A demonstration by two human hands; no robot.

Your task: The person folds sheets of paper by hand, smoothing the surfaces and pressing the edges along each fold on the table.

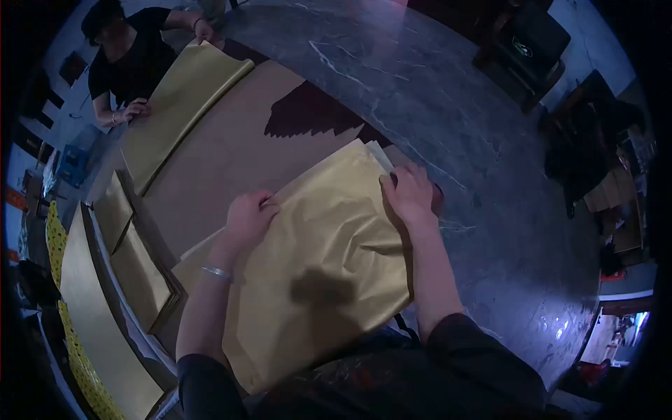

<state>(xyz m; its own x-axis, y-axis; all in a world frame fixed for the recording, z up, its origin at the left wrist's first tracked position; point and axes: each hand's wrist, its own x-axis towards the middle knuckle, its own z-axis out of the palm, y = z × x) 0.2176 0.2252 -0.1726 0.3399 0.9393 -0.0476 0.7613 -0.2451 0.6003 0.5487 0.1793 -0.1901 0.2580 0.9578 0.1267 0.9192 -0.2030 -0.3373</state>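
A large creased sheet of gold paper (pixel 322 238) spreads in front of me, its near end reaching my lap and my shadow falling across it. My left hand (pixel 250 218) pinches its left edge, with a bracelet on that wrist. At the upper right, my right hand (pixel 409 190) is closed around the other edge, thumb on top. Paler sheet corners (pixel 378 152) stick out beneath the gold paper beside that hand. What lies under the rest of the sheet is hidden.
Across the table, a person (pixel 129 63) holds another gold sheet (pixel 185 105) with both hands. Folded gold stacks (pixel 143 273) lie at left. A dark, jagged-edged piece (pixel 308 112) rests on the brown table surface (pixel 210 168). Chairs (pixel 528 49) stand on the grey floor.
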